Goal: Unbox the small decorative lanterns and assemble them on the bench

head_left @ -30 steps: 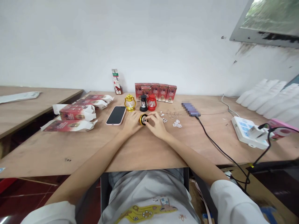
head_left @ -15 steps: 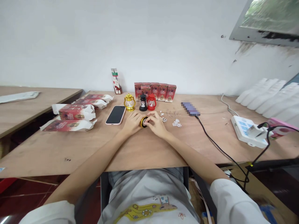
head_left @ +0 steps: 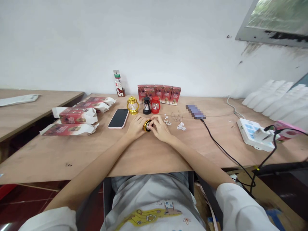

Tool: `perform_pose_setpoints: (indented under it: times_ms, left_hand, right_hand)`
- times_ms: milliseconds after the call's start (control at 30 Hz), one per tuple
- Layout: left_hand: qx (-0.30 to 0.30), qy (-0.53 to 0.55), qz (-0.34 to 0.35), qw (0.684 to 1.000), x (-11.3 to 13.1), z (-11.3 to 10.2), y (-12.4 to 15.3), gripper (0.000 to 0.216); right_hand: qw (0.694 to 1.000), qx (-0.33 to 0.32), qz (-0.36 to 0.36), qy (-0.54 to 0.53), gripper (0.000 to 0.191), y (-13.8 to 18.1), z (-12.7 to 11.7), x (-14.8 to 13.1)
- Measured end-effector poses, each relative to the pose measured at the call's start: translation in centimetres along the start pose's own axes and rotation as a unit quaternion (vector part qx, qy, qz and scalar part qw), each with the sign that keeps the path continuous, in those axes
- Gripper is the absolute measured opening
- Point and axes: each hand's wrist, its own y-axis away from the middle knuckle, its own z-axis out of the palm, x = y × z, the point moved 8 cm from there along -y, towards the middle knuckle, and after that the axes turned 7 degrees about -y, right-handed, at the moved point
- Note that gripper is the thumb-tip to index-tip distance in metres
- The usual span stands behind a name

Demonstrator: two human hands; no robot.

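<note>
My left hand (head_left: 136, 127) is closed around a small gold lantern (head_left: 145, 125) lying on its side just above or on the table. Its dark round underside faces right. My right hand (head_left: 161, 129) has its thumb and fingers pinched together at that underside; whatever lies between the fingertips is too small to make out. Just behind stand a gold lantern (head_left: 132, 106), a black lantern (head_left: 146, 106) and a red lantern (head_left: 155, 105), all upright. Right of my right hand lie several silver button cells (head_left: 167, 122), small white plastic pieces (head_left: 181, 126) and thin wire pieces (head_left: 177, 117).
A phone with a pink edge (head_left: 118, 118) lies left of my hands. Opened red boxes (head_left: 77, 115) lie further left; closed red boxes (head_left: 166, 94) stand by the wall. At right are a blurred-out phone (head_left: 195, 111) on a black cable and a white power strip (head_left: 255, 134).
My right hand's fingers have closed in lower against the lantern's underside. My left hand keeps its hold, and the view has shifted slightly.
</note>
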Motion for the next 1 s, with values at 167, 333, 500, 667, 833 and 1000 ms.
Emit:
perform_pose_setpoints:
  times_ms: [167, 333, 500, 667, 833, 1000]
  left_hand:
    - [0.011, 0.034, -0.028, 0.999, -0.1, -0.3, -0.1, 0.035]
    - [0.017, 0.087, -0.06, 0.994, -0.3, -0.6, -0.3, 0.035]
    - [0.022, 0.086, -0.075, 0.993, -0.3, -0.7, -0.4, 0.036]
    - [0.029, 0.075, -0.104, 0.991, -0.6, -1.1, -0.5, 0.034]
    - [0.028, 0.048, -0.139, 0.989, -1.8, -1.2, -0.3, 0.036]
    - [0.005, -0.029, -0.095, 0.995, -1.9, -1.0, -0.4, 0.035]
  right_hand:
    - [1.0, 0.016, -0.01, 0.008, 0.009, -0.1, -0.1, -0.1]
    - [0.999, 0.048, 0.01, -0.02, 0.013, -0.1, -0.4, 0.0]
    - [0.996, 0.08, 0.002, -0.047, 0.015, 0.1, -0.8, -0.2]
    - [0.986, 0.137, 0.029, -0.091, 0.014, 0.1, -2.0, 0.0]
    - [0.922, 0.215, 0.199, -0.254, 0.01, 0.4, -2.1, 3.1]
    - [0.738, 0.076, 0.465, -0.482, 0.021, 2.1, 3.3, 5.3]
